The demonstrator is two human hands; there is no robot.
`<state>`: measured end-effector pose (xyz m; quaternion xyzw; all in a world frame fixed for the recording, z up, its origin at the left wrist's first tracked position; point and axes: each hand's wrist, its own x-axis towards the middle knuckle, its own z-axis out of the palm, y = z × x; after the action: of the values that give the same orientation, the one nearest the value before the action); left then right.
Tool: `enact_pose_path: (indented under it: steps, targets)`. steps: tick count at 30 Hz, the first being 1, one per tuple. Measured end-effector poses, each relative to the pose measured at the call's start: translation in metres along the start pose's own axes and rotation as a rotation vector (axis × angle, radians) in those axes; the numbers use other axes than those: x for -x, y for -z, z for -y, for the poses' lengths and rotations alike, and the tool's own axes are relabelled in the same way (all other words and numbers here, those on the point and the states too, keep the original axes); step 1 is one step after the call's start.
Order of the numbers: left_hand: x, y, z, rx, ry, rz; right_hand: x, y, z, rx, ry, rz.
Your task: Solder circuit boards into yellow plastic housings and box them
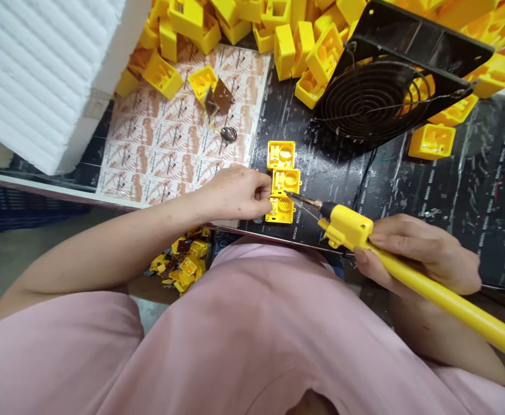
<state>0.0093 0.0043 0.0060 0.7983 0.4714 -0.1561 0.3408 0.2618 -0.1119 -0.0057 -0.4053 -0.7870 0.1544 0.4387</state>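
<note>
Right hand (pixel 417 253) grips the soldering iron (pixel 408 259), tip on the near-edge yellow housing (pixel 281 210) pinched by the left hand (pixel 235 193); soldering step, needing steady contact.

Black fan (pixel 391 86) leaned tilted on a heap of yellow housings (pixel 304 40) at the bench's far edge. White foam block (pixel 36 69) sat far left. Printed sheet (pixel 178 138) carried a brown board (pixel 220 97) and small ring (pixel 229 134).

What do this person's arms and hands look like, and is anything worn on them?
Both are bare: the left hand and right hand wear no gloves, rings or watch. The forearms are uncovered, with no sleeves in sight. Fingernails are short and unpainted. Pink clothing covers the lap.
</note>
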Motion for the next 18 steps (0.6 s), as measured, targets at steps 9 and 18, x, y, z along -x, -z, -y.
enact_pose_path:
  steps: [9, 18]
  targets:
    - [0.000, -0.003, 0.001, -0.012, -0.040, -0.051, 0.010, 0.001, 0.001, 0.136, -0.029, -0.023]
    - [0.027, -0.015, 0.038, 0.029, -0.267, -0.605, 0.022, -0.015, 0.006, 0.183, -0.128, -0.207]
